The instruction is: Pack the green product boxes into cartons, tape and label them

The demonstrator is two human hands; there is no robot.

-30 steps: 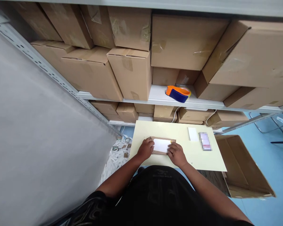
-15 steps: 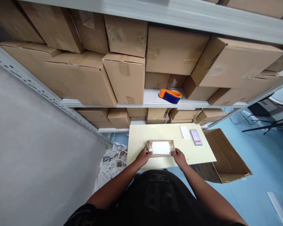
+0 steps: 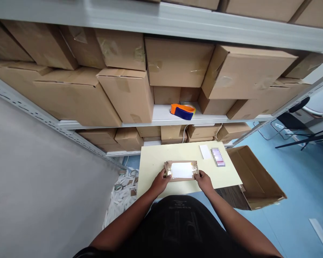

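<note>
A flat brown parcel (image 3: 181, 170) with a white label on top and shiny tape at both ends is over the front part of the cream table (image 3: 153, 157). My left hand (image 3: 160, 181) grips its left end, thumb on top. At the right end my right hand (image 3: 204, 180) holds the near corner, fingers closed round the edge. A white card (image 3: 205, 152) and a purple, blurred-out item (image 3: 218, 157) lie on the table to the right, behind the parcel.
Shelves packed with cardboard boxes (image 3: 177, 61) rise behind the table. An orange and blue tape dispenser (image 3: 182, 111) sits on the middle shelf. To the right stands an open carton (image 3: 255, 179); paper strips (image 3: 121, 199) litter the floor at left.
The view has shifted slightly, so the shelves and table appear farther left. Both hands keep their hold on the parcel, which looks almost unmoved.
</note>
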